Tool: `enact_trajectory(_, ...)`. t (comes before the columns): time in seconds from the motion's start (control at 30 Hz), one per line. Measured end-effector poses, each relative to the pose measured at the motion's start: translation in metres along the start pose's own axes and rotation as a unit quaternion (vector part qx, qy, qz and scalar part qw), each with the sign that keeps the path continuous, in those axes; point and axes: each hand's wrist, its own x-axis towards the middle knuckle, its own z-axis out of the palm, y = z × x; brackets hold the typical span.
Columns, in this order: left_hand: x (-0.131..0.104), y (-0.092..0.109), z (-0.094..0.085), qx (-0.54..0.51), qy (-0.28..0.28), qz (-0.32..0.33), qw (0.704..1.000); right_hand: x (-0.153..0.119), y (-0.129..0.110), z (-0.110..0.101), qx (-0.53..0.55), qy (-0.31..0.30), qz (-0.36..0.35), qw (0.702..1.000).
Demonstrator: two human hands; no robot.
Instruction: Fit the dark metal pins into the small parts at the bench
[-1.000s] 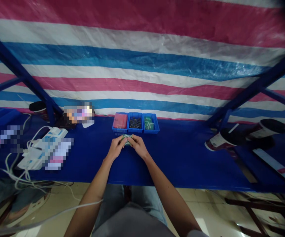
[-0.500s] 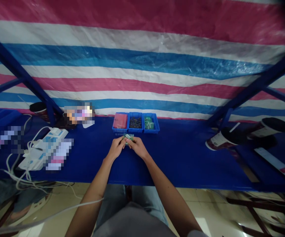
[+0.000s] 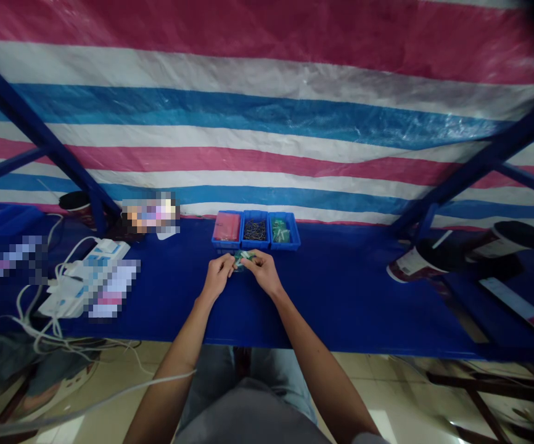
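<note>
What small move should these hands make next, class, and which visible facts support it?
Probably pinch the small green packet with the left hand too, for a steadier grip: the right hand already holds it, thumb on top, while the left sits right at its left edge, contact unclear.

Through the head camera I watched one small packet (image 3: 238,262), green with whitish patches and a slight plastic-like sheen. It sat between the hands, the left hand (image 3: 217,275) pinching its left edge and the right hand (image 3: 262,271) gripping its right side, thumb across the face. It was over the bench (image 3: 341,283), just on the near side of the middle blue bin (image 3: 255,245). Fingers covered part of its outline (whether it was sealed or open, I couldn't tell from my end).
</note>
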Motion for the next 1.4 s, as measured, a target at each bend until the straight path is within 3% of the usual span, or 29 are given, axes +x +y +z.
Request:
enact_trajectory(0.13,0.001,-0.005,-0.002,-0.034,0.01,0.004,0.999,-0.003,-0.002,0.0,0.006,0.023,-0.007,1.0)
enact_trajectory(0.43,0.0,-0.005,-0.002,-0.034,0.006,-0.004,0.999,-0.008,-0.005,0.001,-0.059,-0.051,-0.109,0.991)
enact_trajectory(0.77,0.0,0.0,-0.003,0.008,0.006,0.009,1.0,-0.004,-0.006,0.002,0.035,-0.029,-0.012,0.999)
enact_trajectory(1.03,0.001,0.006,-0.002,0.017,-0.034,0.012,0.999,0.0,-0.006,0.002,0.072,-0.002,-0.006,0.997)
enact_trajectory(1.17,-0.001,0.01,-0.002,0.012,-0.022,0.007,1.0,-0.004,-0.01,0.003,0.079,-0.011,-0.008,0.997)
enact_trajectory(1.27,-0.002,0.011,-0.001,-0.015,-0.002,-0.003,1.0,-0.003,-0.018,-0.009,0.057,0.027,-0.009,0.998)
enact_trajectory(1.4,-0.001,0.011,0.0,-0.041,0.03,-0.017,0.999,0.02,-0.03,-0.055,-0.049,0.172,-0.068,0.981)
